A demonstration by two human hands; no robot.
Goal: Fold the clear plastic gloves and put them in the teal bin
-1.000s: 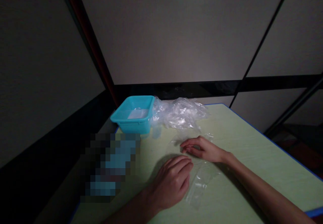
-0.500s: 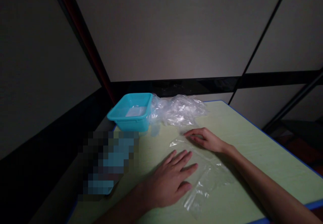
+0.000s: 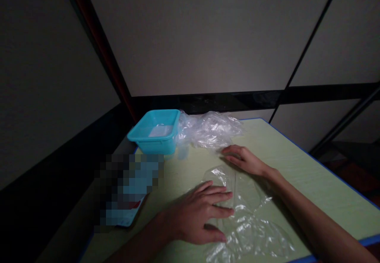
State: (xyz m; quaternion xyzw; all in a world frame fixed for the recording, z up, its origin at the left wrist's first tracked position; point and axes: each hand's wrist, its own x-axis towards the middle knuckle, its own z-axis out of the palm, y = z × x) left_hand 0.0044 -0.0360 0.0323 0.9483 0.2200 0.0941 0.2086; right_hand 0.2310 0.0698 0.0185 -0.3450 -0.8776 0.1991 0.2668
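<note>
A clear, thin plastic bag (image 3: 252, 223) lies spread and wrinkled on the table in front of me. My left hand (image 3: 200, 213) rests palm down on its left side, fingers stretched out and apart. Beyond the bag's far edge, my right hand (image 3: 246, 162) is low over the tabletop, fingers loosely curved and thumb a little apart, with nothing visible in it. Behind it sits a crumpled heap of clear plastic bags (image 3: 215, 130).
A turquoise plastic basin (image 3: 154, 146) with a whitish sheet inside stands at the back left. Nearer on the left is a partly pixelated light-blue flat object (image 3: 133, 199). The pale green table (image 3: 311, 188) has a blue edge; dark-trimmed panels (image 3: 208, 37) rise behind it.
The clear bag has spread wider and extends closer to me. My left hand has shifted slightly down, still flat on it. My right hand has moved a little away and right.
</note>
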